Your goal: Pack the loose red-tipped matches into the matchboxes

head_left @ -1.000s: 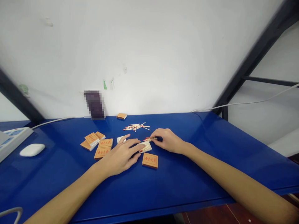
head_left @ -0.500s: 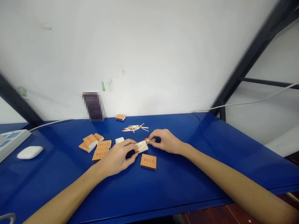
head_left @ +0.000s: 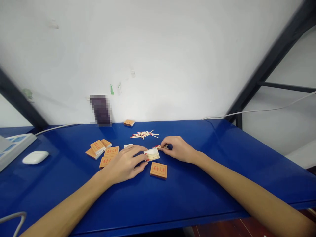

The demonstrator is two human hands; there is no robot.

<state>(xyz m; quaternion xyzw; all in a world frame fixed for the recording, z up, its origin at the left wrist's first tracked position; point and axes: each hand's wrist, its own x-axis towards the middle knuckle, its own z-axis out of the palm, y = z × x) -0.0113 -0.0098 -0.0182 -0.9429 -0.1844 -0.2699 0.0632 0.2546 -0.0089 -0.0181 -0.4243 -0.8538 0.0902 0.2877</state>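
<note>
My left hand (head_left: 130, 162) grips the left end of a small white matchbox tray (head_left: 154, 152) between thumb and fingers. Matches (head_left: 153, 156) with red heads lie in the tray along its near side. Just beyond the tray's right end, my right hand (head_left: 177, 148) pinches a small bunch of matches (head_left: 158, 147), their red heads pointing left. Nearer to me sits an orange matchbox (head_left: 158, 170) with red characters. Behind the tray, a loose heap of matches (head_left: 144, 134) lies on the blue table (head_left: 187, 194). Part of a white piece (head_left: 127, 145) shows behind my left hand.
Several orange matchboxes (head_left: 97, 146) are piled left of my left hand, some overlapping. Another matchbox (head_left: 129, 122) stands near the wall. At the left are a white earphone case (head_left: 35, 157) and a white power strip (head_left: 22, 144). A pixelated dark object (head_left: 101, 110) leans against the wall.
The view has shifted slightly. My right hand with its matches has drawn a little back from the tray, and the tray's far side now shows bare white.
</note>
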